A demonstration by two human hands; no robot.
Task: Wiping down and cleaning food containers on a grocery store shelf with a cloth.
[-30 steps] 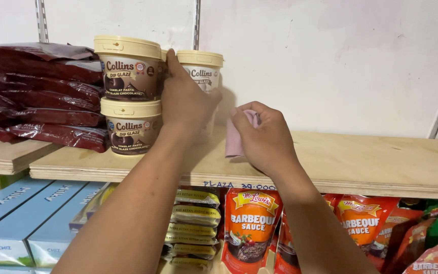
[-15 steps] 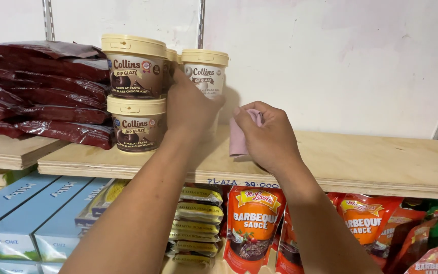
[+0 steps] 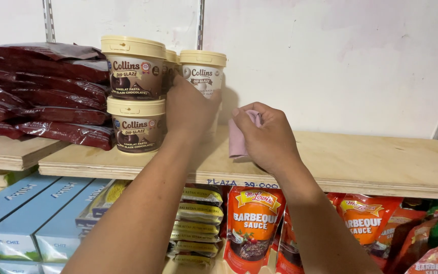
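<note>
At the centre of the frame the pink cloth in the right hand looks soft, matt and slightly crumpled. The tub under the left hand is smooth plastic with a cream lid and a printed paper-like label with a faint sheen; the stacked tubs to its left look the same. The shelf board is bare pale wood, matt, with visible grain. In the upper left, the dark red packets are glossy, wrinkled film catching light. Lower down, the orange sauce pouches are shiny plastic, and the light blue boxes look like smooth card. The wall is matt painted plaster, with dull metal shelf rails.
</note>
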